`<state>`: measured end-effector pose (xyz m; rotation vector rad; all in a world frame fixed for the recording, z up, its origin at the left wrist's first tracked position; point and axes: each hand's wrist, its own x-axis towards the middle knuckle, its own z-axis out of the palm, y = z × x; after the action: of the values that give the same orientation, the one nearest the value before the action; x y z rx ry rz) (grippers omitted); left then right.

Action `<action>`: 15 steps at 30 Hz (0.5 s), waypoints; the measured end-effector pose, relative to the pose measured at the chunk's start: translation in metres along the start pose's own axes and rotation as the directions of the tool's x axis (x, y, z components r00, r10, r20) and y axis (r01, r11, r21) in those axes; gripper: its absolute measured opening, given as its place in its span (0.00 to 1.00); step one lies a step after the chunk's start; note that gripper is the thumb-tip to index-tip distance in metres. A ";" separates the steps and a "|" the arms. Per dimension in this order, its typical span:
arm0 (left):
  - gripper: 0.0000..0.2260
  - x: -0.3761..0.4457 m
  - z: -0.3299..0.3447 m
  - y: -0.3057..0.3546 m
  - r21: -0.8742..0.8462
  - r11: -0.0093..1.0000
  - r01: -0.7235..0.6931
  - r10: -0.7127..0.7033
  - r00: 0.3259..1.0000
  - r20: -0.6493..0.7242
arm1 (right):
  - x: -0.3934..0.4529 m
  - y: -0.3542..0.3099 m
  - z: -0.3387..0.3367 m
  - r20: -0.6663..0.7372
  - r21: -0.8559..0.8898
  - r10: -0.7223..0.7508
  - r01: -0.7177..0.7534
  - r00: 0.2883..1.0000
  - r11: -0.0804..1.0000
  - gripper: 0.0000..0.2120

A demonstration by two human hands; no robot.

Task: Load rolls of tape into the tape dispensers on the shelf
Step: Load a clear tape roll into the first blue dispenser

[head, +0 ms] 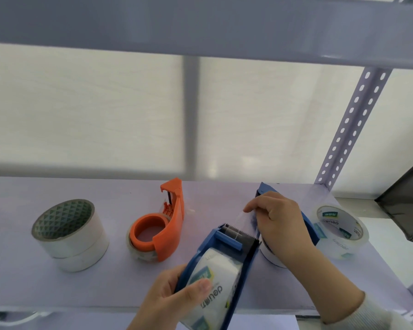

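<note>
Blue dispenser [227, 253], roll [212, 282] inside, sits gripped in my left hand [169, 298] above the shelf [22, 282] edge; my right hand [279, 220] pinches what looks like the clear tape end [240, 219].

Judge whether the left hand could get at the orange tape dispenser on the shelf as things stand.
Probably not yet. The path looks free, since the orange tape dispenser stands uncovered just beyond the left hand, but that hand grips the blue tape dispenser and would have to set it down first.

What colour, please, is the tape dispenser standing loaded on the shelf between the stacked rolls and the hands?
Orange: the tape dispenser, clearest in the head view.
</note>
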<state>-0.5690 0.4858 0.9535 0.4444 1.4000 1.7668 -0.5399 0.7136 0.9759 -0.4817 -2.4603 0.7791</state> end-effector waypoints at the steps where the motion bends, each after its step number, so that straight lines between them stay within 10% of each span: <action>1: 0.27 -0.001 -0.001 -0.001 0.016 1.000 -0.011 0.011 1.000 0.015 | 0.001 0.000 -0.001 -0.024 0.026 0.007 -0.006 1.000 1.000 0.19; 15: 0.26 -0.006 -0.010 -0.007 -0.037 0.998 -0.041 0.039 0.999 -0.037 | 0.017 -0.006 -0.011 -0.084 0.170 0.179 -0.163 0.980 0.972 0.18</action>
<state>-0.5696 0.4754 0.9456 0.4245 1.3894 1.8388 -0.5486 0.7223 0.9935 -0.6609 -2.2630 0.9922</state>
